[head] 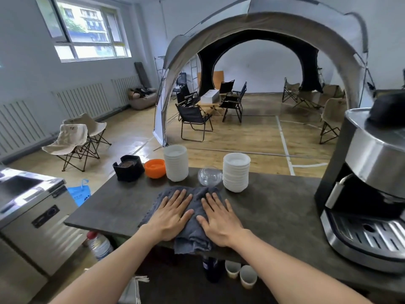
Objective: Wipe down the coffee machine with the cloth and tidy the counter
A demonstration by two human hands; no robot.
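Note:
A crumpled grey cloth [195,235] lies on the dark counter [274,207], with one end hanging over the near edge. My left hand [169,216] and my right hand [219,220] both rest flat on the cloth, palms down, fingers spread and pointing away from me. Neither hand grips it. The steel and black coffee machine [368,183] stands at the right end of the counter, well apart from both hands, its drip tray [370,234] facing left.
Along the counter's far edge stand a black holder with coffee grounds [128,167], an orange bowl [155,168], two stacks of white bowls [176,162] [236,172] and a clear glass bowl [209,175]. Below the near edge are paper cups [240,273]; a steel cabinet [28,207] stands left.

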